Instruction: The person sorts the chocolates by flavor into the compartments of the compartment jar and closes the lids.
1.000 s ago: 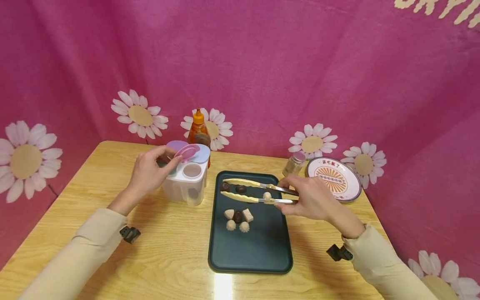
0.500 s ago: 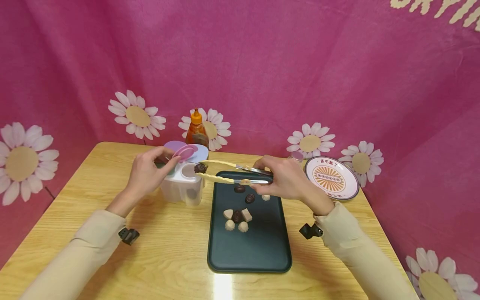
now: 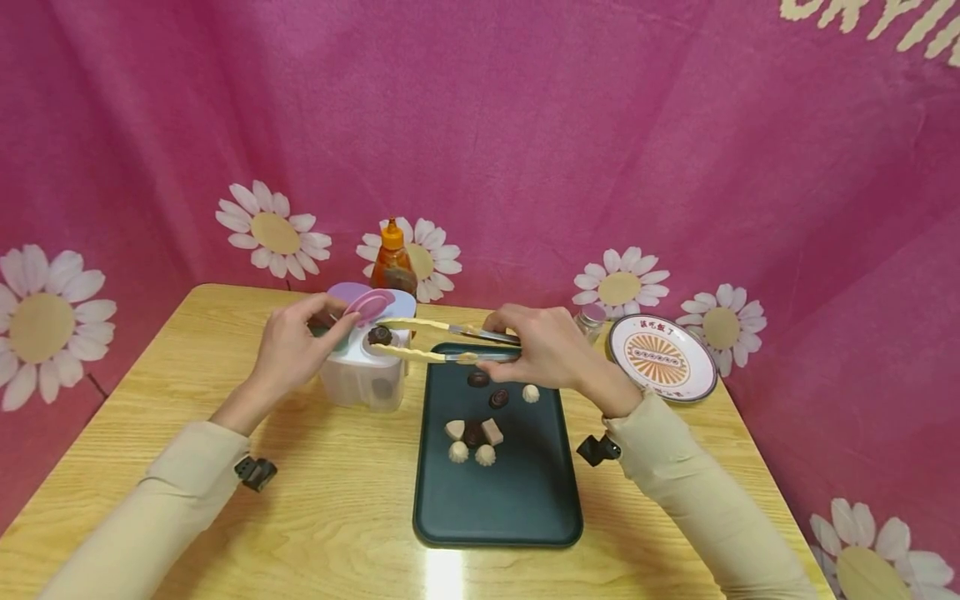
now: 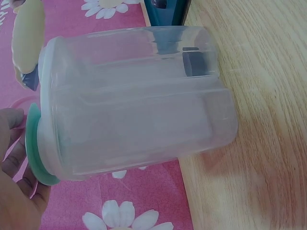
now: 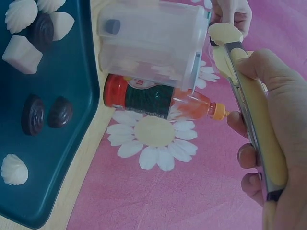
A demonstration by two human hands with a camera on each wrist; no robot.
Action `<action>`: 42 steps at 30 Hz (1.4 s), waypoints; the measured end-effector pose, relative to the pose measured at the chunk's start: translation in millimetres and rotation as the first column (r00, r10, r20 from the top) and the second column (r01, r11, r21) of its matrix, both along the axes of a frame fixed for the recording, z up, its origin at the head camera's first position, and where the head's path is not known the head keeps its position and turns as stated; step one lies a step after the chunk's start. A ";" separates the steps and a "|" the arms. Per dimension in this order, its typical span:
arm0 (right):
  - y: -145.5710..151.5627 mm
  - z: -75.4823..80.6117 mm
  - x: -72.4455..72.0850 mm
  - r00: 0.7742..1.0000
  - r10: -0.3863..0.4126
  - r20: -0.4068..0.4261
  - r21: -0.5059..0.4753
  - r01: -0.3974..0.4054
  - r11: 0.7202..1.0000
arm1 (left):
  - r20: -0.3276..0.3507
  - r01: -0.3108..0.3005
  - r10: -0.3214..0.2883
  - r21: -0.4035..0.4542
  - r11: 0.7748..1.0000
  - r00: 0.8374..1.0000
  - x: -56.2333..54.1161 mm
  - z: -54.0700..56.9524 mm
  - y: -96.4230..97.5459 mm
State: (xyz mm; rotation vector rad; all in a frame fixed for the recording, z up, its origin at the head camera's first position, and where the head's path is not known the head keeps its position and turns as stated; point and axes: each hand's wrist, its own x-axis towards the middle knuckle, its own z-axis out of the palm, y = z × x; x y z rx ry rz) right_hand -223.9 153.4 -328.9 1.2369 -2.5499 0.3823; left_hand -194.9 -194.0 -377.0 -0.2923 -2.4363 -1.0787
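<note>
A dark, ribbed confection (image 3: 379, 335) is noted between the pale tips of the tongs (image 3: 420, 356), over the uncovered round opening of the lidded container (image 3: 363, 387); whether both tips bear on it, or its underside rests on the rim, cannot be told. The tongs are gripped in the right hand (image 3: 536, 342), their long axis laid roughly crosswise, handle to the right and tips to the left. The confection thus lies off to the left of the right hand's grip, and the left hand (image 3: 288, 342) is nearer to it. By that hand a pink lid (image 3: 371, 307) is pinched and held tilted beside the opening. The tong tips are scalloped and cream-yellow, the arms behind them metallic. The container walls are translucent and smooth, apparently of plastic; a green lid (image 4: 38, 143) is seen at its top. On the dark, round-cornered tray (image 3: 495, 508), further dark confections (image 3: 498, 398) and pale confections (image 3: 485, 455), some fluted, others blocky, are recorded.
</note>
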 end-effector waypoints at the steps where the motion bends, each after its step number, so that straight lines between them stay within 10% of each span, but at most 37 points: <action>1: -0.5 -0.6 -0.1 1.000 0.001 0.000 0.001 -0.001 1.000 | -0.003 0.000 0.000 0.000 1.000 1.000 0.2 0.2 -0.2; 21: 55.3 -3.3 17.3 0.990 -0.137 -0.026 -0.047 0.136 0.990 | -0.002 0.010 -0.010 0.009 1.000 1.000 -0.1 -0.5 0.3; 42: 137.3 -55.9 42.3 0.953 -0.303 -0.008 0.018 0.303 0.953 | 0.044 0.002 -0.002 0.003 1.000 0.999 0.0 0.1 -1.9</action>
